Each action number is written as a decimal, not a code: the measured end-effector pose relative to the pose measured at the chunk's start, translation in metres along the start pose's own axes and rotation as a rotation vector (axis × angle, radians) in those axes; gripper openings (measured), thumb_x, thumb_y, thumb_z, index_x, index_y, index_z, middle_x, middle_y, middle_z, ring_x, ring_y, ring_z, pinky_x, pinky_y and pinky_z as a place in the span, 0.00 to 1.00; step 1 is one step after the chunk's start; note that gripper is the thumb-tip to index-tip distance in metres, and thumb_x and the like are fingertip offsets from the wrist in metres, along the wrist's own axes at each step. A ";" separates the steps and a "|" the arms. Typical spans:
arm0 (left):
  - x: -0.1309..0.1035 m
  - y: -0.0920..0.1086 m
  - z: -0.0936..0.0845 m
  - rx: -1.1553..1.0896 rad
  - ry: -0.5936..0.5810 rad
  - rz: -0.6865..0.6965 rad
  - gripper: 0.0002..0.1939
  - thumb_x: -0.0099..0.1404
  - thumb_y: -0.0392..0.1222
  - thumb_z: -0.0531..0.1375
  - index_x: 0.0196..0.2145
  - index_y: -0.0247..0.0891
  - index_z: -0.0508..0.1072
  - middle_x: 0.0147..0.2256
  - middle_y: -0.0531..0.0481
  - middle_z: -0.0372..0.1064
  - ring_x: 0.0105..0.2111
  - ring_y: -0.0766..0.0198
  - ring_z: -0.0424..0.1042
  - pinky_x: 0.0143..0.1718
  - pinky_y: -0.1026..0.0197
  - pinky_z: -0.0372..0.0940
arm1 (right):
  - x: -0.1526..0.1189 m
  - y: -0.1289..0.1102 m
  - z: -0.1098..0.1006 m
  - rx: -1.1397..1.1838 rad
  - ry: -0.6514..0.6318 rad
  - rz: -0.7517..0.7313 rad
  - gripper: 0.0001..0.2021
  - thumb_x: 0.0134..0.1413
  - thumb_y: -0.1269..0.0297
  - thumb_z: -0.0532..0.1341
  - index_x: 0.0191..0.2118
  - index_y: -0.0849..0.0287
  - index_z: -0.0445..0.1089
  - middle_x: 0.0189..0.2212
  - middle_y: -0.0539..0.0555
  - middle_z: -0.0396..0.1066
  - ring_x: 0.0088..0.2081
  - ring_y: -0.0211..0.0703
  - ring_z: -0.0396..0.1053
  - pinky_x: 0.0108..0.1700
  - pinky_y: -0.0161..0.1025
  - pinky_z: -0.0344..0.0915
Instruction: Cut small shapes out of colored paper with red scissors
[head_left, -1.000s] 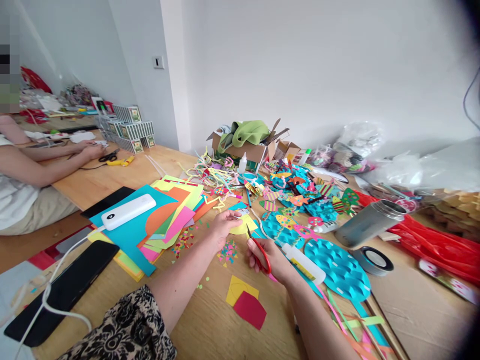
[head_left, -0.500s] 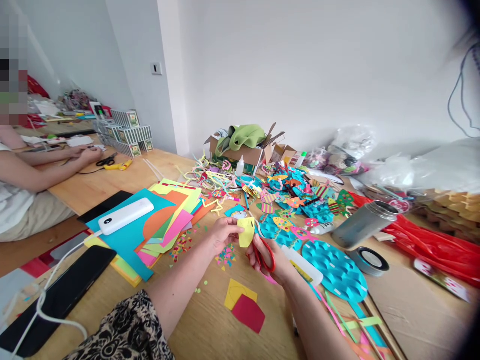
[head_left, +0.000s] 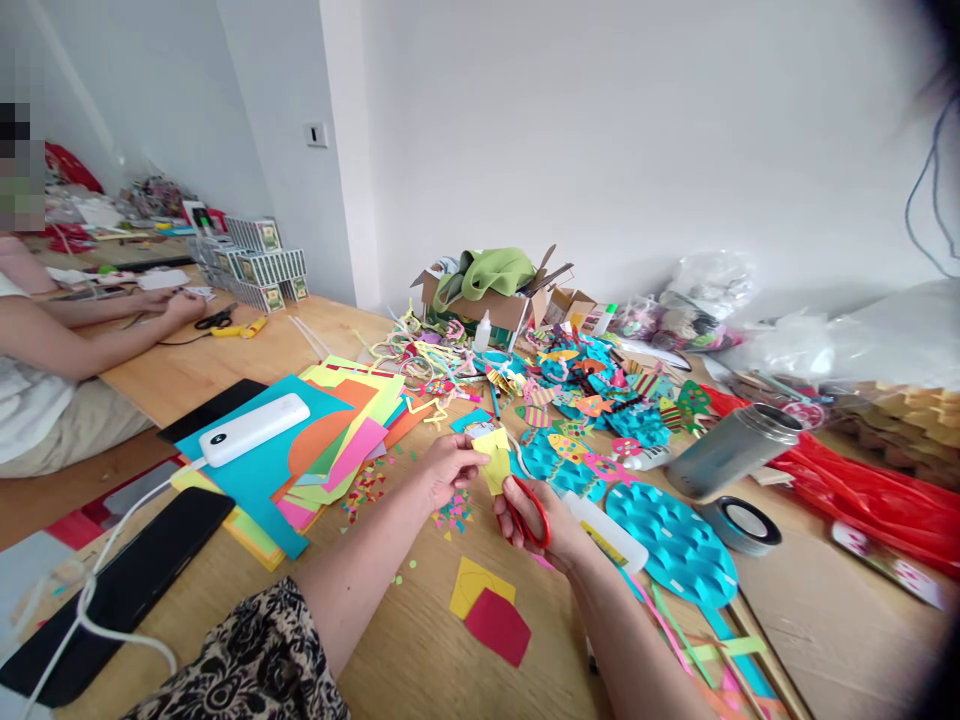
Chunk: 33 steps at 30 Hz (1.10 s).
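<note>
My left hand pinches the left edge of a small piece of yellow paper above the table. In my right hand is a pair of scissors with red handles, the fingers wrapped through the loops. The blades are at the right side of the paper and partly hidden by it. Below my hands lie a darker yellow paper piece with a drawn outline and a red paper piece overlapping it. Tiny paper scraps are scattered beneath my hands.
Coloured paper sheets lie left under a white power bank; a black phone is nearer. Right are a blue scalloped disc, a glue bottle and a steel flask. Paper fish crowd the back. Another person's arms rest far left.
The yellow paper has tilted and turned slightly between my hands, with the scissors still at its right edge. The camera view has shifted a little.
</note>
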<state>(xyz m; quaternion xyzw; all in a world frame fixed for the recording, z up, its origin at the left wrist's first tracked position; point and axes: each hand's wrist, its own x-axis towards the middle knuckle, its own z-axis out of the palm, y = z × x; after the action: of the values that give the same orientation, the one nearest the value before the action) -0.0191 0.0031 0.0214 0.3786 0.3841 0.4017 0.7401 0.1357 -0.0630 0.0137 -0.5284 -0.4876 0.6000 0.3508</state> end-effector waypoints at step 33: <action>-0.007 0.005 0.008 0.116 0.018 -0.030 0.16 0.43 0.43 0.71 0.25 0.35 0.69 0.18 0.52 0.69 0.15 0.69 0.68 0.13 0.70 0.46 | -0.004 -0.004 -0.002 -0.009 -0.096 0.004 0.26 0.37 0.40 0.69 0.23 0.60 0.64 0.12 0.46 0.64 0.12 0.29 0.55 0.15 0.29 0.44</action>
<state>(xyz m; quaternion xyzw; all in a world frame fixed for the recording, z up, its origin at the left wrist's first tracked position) -0.0164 -0.0034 0.0306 0.4114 0.4190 0.3709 0.7195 0.1381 -0.0649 0.0191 -0.5013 -0.5056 0.6232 0.3235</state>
